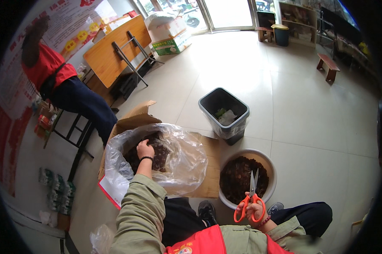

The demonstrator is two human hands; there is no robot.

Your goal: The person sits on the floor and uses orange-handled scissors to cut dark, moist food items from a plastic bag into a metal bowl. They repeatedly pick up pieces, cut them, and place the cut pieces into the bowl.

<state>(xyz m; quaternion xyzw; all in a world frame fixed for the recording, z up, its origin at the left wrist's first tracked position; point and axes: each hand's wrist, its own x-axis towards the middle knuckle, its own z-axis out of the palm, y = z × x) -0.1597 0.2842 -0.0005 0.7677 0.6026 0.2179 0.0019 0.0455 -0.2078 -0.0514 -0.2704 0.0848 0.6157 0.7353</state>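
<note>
My left hand (pixel 145 150), with a dark bead bracelet at the wrist, reaches into a clear plastic bag (pixel 186 158) lining a cardboard box (pixel 208 158). Its fingertips point down at dark brown pieces (pixel 159 155) inside; whether they grip any is hidden. In my right hand (pixel 253 212) is a pair of scissors (pixel 255 187) with orange handles, blades a little apart and pointing away from me. The blades are over a pale basin (pixel 272 171) holding dark brown, wet-looking material (pixel 241 177) that I cannot identify exactly. The basin stands between my feet, right of the box.
Beyond the basin stands a grey waste bin (pixel 224 111) with some rubbish in it. A person in a red vest (pixel 55 70) stands at the left, near a folded wooden table (pixel 117 50). A small wooden stool (pixel 328 66) is at the far right.
</note>
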